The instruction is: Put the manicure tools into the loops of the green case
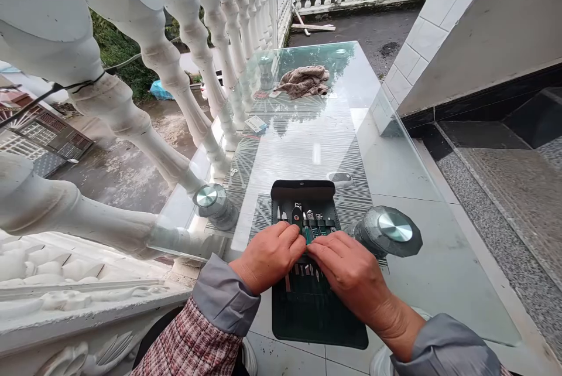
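Observation:
An unfolded dark manicure kit case (319,318) lies near the front edge of the glass table. Its upper row holds small metal tools, among them a nail clipper (297,215) with a black body. Shorter tool tips (307,270) show in the lower row. Over the middle of the case, my left hand (274,251) is closed, its fingertips bent down. My right hand (346,262) meets it from the other side, thumb and fingers pressed together. A bit of green shows between the fingertips; what they grip is hidden.
The glass tabletop (413,212) stands on faceted legs, with round metal caps (395,227) showing. A crumpled brown cloth (304,81) and a small box (256,124) lie farther back. White balusters (193,42) run along the left; stone steps (500,171) rise at right.

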The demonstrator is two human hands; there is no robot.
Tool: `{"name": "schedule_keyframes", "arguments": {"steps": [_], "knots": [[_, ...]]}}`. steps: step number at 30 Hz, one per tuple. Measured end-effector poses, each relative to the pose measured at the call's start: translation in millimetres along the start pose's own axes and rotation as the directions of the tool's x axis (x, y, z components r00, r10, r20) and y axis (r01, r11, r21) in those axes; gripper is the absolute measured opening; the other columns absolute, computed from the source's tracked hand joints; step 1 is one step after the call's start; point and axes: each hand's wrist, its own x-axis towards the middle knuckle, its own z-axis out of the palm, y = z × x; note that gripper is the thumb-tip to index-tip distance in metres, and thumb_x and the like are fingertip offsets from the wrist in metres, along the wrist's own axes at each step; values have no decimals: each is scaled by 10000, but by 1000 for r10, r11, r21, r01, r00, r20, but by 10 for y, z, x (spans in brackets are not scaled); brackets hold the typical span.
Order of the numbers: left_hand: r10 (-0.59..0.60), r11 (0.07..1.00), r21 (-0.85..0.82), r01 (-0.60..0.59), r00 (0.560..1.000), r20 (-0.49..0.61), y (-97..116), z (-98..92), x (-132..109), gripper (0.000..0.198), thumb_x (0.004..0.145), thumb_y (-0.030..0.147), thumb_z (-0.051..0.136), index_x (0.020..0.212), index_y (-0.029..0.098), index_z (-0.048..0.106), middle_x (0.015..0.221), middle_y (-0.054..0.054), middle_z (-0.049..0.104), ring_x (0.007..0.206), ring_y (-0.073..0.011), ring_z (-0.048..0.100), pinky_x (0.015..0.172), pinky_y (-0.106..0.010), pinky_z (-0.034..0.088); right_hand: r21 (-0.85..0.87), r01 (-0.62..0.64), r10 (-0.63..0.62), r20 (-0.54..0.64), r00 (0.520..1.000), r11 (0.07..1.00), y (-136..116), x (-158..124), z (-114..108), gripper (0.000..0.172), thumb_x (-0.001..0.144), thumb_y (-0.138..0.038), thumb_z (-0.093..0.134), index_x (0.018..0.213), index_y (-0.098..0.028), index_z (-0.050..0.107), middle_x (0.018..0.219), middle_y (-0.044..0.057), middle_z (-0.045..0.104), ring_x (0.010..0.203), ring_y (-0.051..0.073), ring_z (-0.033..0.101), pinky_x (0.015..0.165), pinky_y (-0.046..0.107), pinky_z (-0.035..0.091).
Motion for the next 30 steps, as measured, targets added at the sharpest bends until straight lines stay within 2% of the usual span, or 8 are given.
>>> {"name": "schedule_keyframes", "arguments": {"steps": [3, 6, 11, 14, 16, 19, 23, 30], "knots": [[27, 999, -20, -28, 999, -42, -5, -23, 5, 234, 944, 152, 357, 760, 161, 501, 760, -38, 533, 699, -164, 482, 607, -289, 425, 74, -119, 124, -69, 990, 990, 82, 1, -61, 136, 849, -109, 529, 907, -167, 638, 828, 56, 659, 793, 169, 548, 728, 304, 440], [50, 999, -5, -51, 997, -55, -9, -17, 14, 248, 936, 167, 371, 711, 173, 474, 700, -22, 490, 642, -161, 444, 556, -294, 387, 115, -258, 270, -103, 957, 959, 160, 2, -90, 118, 851, -152, 537, 904, -184, 637, 836, 43, 672, 802, 171, 572, 756, 323, 461], [27, 999, 18, -27, 999, -31, -4, 27, 19, 232, 937, 170, 379, 723, 177, 469, 713, -23, 476, 653, -164, 435, 564, -298, 378, 208, -453, 469, -32, 883, 867, 217, -5, -49, 118, 849, -248, 538, 858, -212, 650, 824, 26, 684, 798, 183, 601, 740, 338, 484], [9, 1000, 9, -9, 1000, -10, 8, 33, 24, 237, 947, 196, 373, 739, 174, 484, 724, -26, 473, 661, -167, 428, 579, -303, 379, 246, -524, 536, 22, 844, 815, 228, -9, -27, 140, 846, -284, 532, 857, -218, 656, 839, 28, 686, 812, 190, 608, 736, 343, 490], [8, 1000, -17, -8, 1000, 13, 23, 28, 34, 216, 948, 200, 381, 776, 170, 508, 748, -30, 481, 682, -169, 429, 597, -302, 383, 248, -527, 538, 25, 843, 813, 235, -8, -27, 152, 849, -293, 521, 858, -219, 654, 842, 31, 684, 817, 193, 609, 740, 347, 490], [19, 997, -70, -16, 999, 48, 48, 26, 60, 165, 945, 211, 410, 854, 174, 543, 792, -33, 496, 718, -171, 432, 621, -299, 389, 215, -474, 489, -18, 872, 854, 240, -3, -42, 151, 857, -270, 503, 865, -214, 643, 843, 35, 677, 824, 192, 600, 755, 354, 481], [21, 995, -101, -13, 997, 79, 63, 37, 85, 176, 938, 232, 434, 819, 181, 555, 807, -34, 494, 742, -175, 434, 627, -300, 391, 118, -394, 403, -69, 912, 911, 239, -1, -49, 132, 858, -225, 496, 883, -207, 625, 865, 44, 663, 846, 198, 579, 788, 374, 461], [13, 992, -126, 2, 993, 120, 66, 6, 92, 176, 940, 220, 425, 837, 179, 563, 840, -39, 504, 777, -176, 448, 673, -309, 418, 29, -399, 399, -1, 917, 917, 311, -18, -39, 217, 819, -271, 552, 1020, -201, 593, 1020, 88, 621, 984, 252, 538, 863, 444, 434]]}}
